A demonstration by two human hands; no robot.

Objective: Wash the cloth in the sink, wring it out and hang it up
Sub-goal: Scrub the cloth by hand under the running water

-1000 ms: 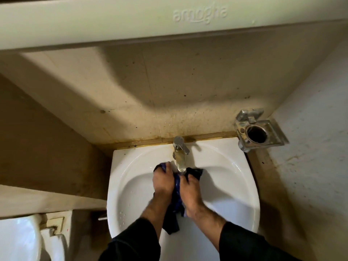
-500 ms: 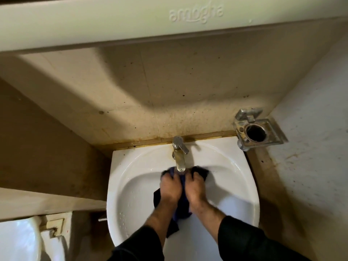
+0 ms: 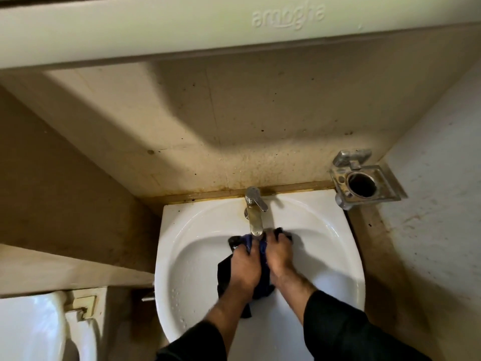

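A dark blue cloth (image 3: 225,276) is bunched inside the white sink (image 3: 182,256), right under the spout of the metal tap (image 3: 255,217). My left hand (image 3: 244,267) and my right hand (image 3: 278,252) lie side by side on top of the cloth, both closed on it. Part of the cloth hangs down below my left wrist. The middle of the cloth is hidden under my hands. I cannot tell whether water is running.
A metal holder with a round hole (image 3: 363,179) is fixed to the wall at the right of the sink. A white toilet (image 3: 33,329) stands at the lower left. A pale shelf marked with raised lettering (image 3: 234,24) overhangs the stained wall above.
Both hands have come together on the cloth and shifted slightly right, closer under the tap. The cloth is bunched tighter between them.
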